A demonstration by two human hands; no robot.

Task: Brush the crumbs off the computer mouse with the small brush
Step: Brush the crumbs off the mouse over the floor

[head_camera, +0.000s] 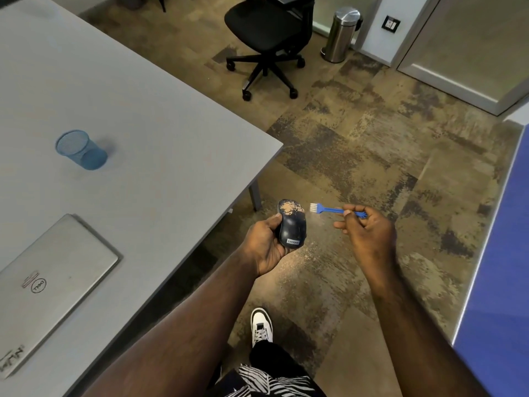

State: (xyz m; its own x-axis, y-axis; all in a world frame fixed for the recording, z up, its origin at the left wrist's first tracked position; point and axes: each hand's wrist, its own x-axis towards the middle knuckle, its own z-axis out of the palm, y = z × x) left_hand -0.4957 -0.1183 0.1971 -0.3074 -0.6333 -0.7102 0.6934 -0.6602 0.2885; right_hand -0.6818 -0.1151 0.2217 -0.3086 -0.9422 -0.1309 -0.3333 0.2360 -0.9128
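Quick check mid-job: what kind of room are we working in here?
Most likely an office or meeting room: a large grey table with a closed laptop on it, a black swivel chair on carpet tiles, and a steel pedal bin by glass partitions.

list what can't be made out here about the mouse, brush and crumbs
Head view only:
- Mouse underside and left side: hidden by the left hand.
- Brush mid-handle: covered by the right hand fingers.
- Bristles touching the mouse or not: too small to tell.
- Crumbs in mid-air: blurred.
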